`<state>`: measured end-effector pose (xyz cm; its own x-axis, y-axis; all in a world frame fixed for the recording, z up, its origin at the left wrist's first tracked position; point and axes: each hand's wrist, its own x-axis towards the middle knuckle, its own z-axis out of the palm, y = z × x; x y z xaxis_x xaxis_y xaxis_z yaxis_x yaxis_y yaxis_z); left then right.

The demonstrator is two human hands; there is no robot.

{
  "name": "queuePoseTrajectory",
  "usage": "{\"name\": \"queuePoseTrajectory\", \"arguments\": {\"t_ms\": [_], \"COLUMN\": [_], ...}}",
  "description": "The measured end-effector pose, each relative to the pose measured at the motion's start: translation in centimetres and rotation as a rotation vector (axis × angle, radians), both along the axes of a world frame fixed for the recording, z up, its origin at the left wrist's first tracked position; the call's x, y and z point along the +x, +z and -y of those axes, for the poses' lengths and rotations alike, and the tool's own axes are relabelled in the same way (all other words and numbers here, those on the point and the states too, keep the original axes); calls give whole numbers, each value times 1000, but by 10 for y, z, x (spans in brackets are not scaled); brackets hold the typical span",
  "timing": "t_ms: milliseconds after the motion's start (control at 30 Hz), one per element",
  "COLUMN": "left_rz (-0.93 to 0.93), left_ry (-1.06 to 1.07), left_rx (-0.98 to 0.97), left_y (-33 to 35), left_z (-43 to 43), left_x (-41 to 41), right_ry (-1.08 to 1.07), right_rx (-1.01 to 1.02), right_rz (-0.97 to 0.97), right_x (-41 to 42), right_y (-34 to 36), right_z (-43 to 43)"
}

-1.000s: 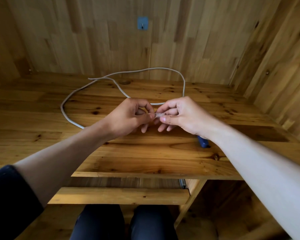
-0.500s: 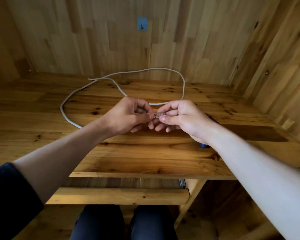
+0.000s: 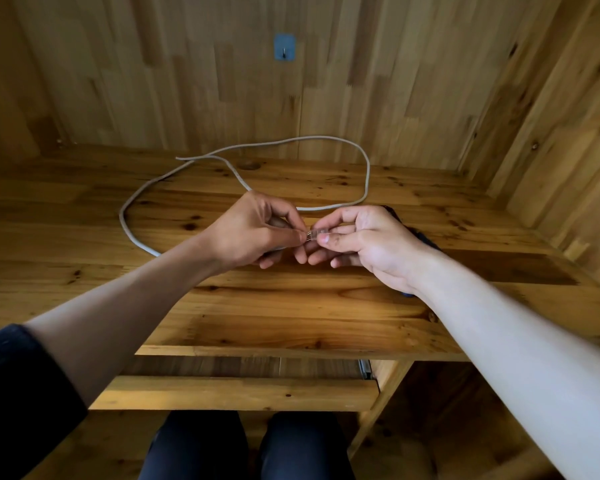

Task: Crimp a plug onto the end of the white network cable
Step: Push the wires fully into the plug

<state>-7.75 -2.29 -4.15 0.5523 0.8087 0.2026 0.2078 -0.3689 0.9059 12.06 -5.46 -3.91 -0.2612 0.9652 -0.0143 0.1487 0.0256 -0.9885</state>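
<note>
Cable (image 3: pixel 367 174) end is being pinched by left fingers (image 3: pixel 289 216) while right fingers (image 3: pixel 334 221) are pinching the plug (image 3: pixel 316 233), seemingly lining them up.

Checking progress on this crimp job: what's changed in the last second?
Very little. The right hand sank slightly, so its wrist covers most of the blue end of the tool. It keeps pinching the plug against the end of the white cable, held by the left hand. The loop lies unchanged on the desk.
</note>
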Motion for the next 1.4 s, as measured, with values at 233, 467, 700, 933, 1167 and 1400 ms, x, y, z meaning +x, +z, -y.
{"name": "queuePoseTrajectory", "arguments": {"t_ms": [233, 467, 700, 933, 1167, 1400], "left_rz": [-2, -78, -285, -285, -319, -308], "left_ry": [50, 47, -4, 14, -27, -31], "left_rx": [-9, -50, -14, -100, -60, -23], "left_y": [-1, 1, 8, 9, 10, 9], "left_z": [0, 0, -2, 0, 3, 2], "left_x": [2, 3, -4, -5, -5, -9], "right_ry": [21, 47, 18, 17, 23, 11], "right_rx": [6, 13, -7, 6, 33, 47], "right_rz": [9, 70, 36, 11, 99, 104], "right_x": [0, -1, -2, -3, 1, 2], "right_y": [-1, 3, -1, -1, 0, 0], "right_z": [0, -2, -4, -6, -3, -3]}}
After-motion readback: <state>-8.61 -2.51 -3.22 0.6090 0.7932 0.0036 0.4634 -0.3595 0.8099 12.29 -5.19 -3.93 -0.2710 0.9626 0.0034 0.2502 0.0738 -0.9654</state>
